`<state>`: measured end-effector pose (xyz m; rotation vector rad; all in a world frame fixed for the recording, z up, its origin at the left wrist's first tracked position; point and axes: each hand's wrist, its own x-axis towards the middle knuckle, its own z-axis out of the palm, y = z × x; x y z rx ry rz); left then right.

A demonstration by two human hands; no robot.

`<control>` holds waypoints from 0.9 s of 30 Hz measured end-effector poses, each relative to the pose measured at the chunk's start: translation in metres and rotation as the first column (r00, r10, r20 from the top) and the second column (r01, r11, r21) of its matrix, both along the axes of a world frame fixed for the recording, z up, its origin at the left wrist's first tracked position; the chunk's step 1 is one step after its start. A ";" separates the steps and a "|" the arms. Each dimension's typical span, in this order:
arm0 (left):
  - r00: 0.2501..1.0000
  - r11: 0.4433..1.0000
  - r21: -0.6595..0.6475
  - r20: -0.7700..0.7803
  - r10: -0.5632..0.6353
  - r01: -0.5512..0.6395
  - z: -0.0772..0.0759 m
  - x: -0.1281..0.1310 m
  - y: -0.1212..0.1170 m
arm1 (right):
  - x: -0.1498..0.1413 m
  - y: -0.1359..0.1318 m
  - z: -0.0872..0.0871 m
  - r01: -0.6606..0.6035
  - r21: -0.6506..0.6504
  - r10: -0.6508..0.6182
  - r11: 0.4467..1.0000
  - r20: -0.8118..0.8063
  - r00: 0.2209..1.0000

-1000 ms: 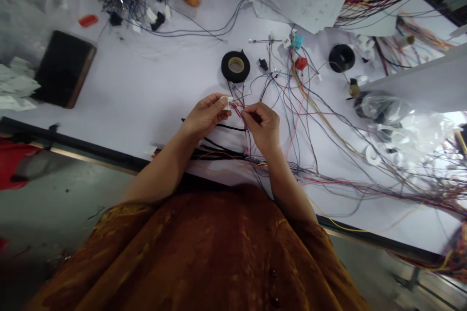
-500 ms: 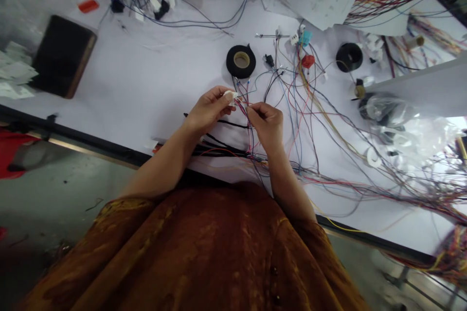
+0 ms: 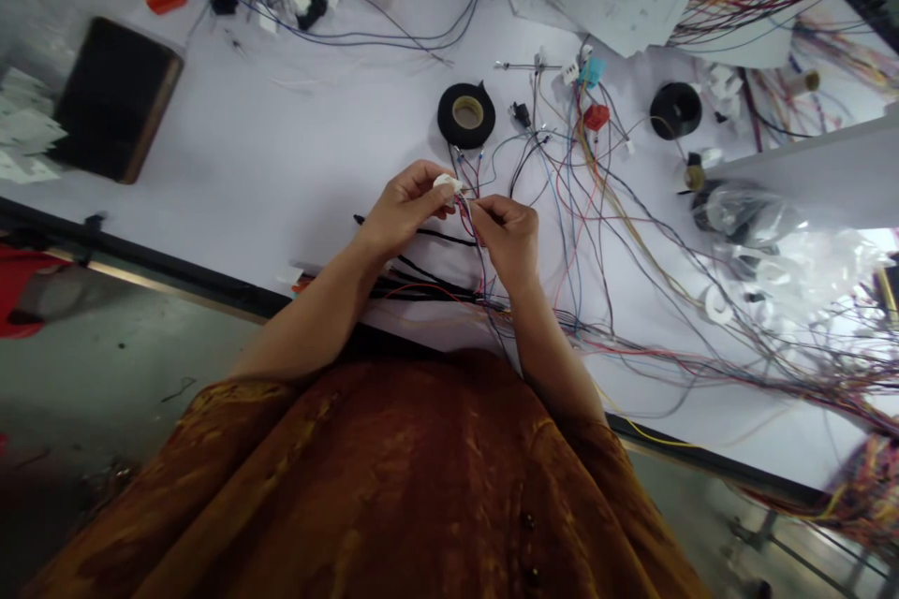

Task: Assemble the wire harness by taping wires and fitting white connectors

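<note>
The left hand point(image 3: 405, 211) closes its fingers point(image 3: 427, 181) on a small white plastic connector housing point(image 3: 445, 181) below the black cloth tape roll point(image 3: 465, 115); the right hand point(image 3: 509, 239) pinches thin coloured wires point(image 3: 466, 217) close by, a short, steadying grip.

Head view shifted: black tape roll point(image 3: 465, 115) now higher, further right in frame. White connector point(image 3: 448, 181), gripped in your left hand point(image 3: 407, 209), now higher in frame, nearer tape roll. Gap between connector and your right hand point(image 3: 509, 241) slightly wider; thin wires point(image 3: 467, 211) between them more exposed.
</note>
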<state>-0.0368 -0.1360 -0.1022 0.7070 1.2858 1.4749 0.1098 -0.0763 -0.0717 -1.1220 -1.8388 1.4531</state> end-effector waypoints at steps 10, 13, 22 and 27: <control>0.997 0.998 0.064 -0.078 0.030 -0.025 -0.001 -0.001 0.000 | -0.006 -0.001 -0.009 -0.054 0.046 0.055 0.997 -0.011 0.998; 0.996 0.995 0.082 -0.067 0.053 -0.048 -0.003 -0.004 0.000 | -0.009 -0.002 -0.010 -0.054 0.048 0.057 0.997 -0.045 0.997; 0.991 0.998 0.037 0.131 0.039 -0.044 0.005 -0.009 -0.002 | -0.003 -0.006 -0.001 -0.018 0.120 0.025 0.993 -0.051 0.998; 0.942 0.998 -0.010 0.328 0.068 -0.069 0.015 -0.016 -0.002 | 0.034 -0.025 -0.008 0.018 0.242 -0.009 0.970 -0.039 0.999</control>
